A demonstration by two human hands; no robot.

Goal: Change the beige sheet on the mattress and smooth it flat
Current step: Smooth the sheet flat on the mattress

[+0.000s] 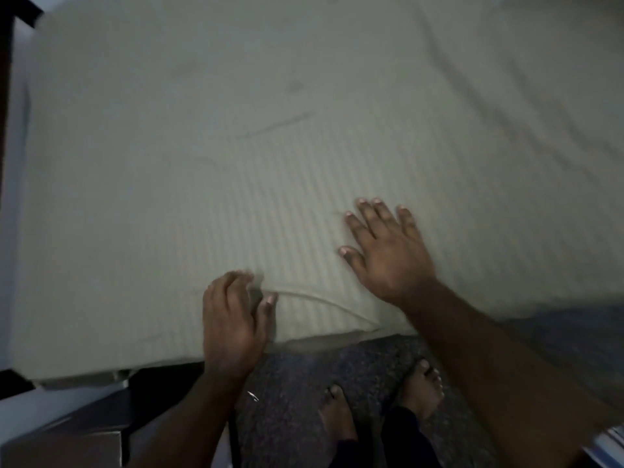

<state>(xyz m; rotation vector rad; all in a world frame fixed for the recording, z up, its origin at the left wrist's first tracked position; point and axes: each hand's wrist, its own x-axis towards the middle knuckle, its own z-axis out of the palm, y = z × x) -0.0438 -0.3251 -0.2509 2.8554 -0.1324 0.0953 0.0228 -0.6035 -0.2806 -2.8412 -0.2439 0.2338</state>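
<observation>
Now the beige sheet (270, 146) already covers the top of the mattress (81, 373), and the person stands at the near edge with bare feet on a dark carpet (297, 383). The right hand (388, 251) lies flat on the cloth with the fingers spread apart and holds nothing; I think it presses the sheet down so that the cloth does not slide. The left hand (233, 319) rests at the edge of the mattress. Its fingers bend a little over the cloth, and the picture is blurred there, so I cannot tell if it pinches the sheet or only pushes it. A long curved crease (324, 302) runs between the two hands toward the edge, and this is probably why both hands are placed here. Some softer wrinkles (489, 106) are also on the far right part of the sheet, so the smoothing seems not finished.
</observation>
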